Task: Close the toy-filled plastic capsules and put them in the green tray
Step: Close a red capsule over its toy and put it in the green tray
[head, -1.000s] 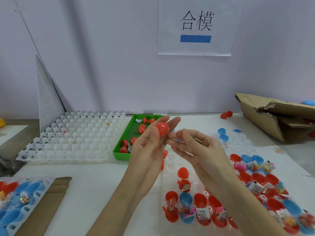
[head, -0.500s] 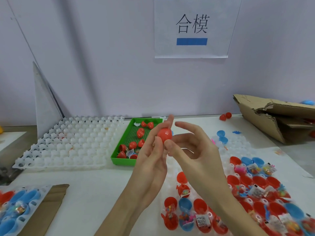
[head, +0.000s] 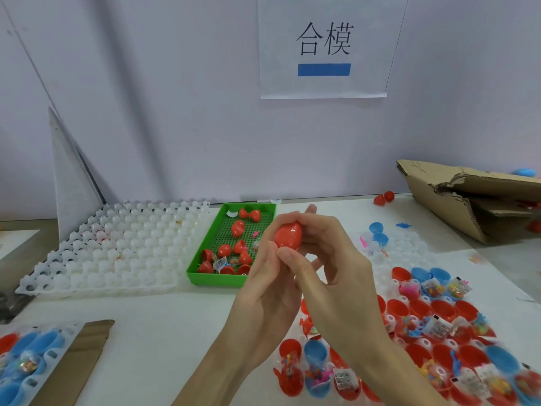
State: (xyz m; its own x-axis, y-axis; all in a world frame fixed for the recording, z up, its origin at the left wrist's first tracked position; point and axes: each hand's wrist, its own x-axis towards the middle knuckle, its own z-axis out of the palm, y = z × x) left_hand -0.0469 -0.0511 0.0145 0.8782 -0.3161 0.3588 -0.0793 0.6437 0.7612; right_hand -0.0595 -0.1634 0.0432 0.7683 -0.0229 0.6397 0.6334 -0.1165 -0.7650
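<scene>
Both hands' fingers pinch a closed red capsule (head: 287,236), its long axis tilted, held just right of the green tray (head: 205,275), left hand (head: 269,294) nearer it

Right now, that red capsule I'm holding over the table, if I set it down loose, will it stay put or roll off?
Probably roll. The red capsule looks egg-shaped and glossy, with no flat face, so it could wander on the smooth white table. It also looks like thin, light plastic, easily nudged. The green tray has raised walls, so it should stay contained there.
</scene>
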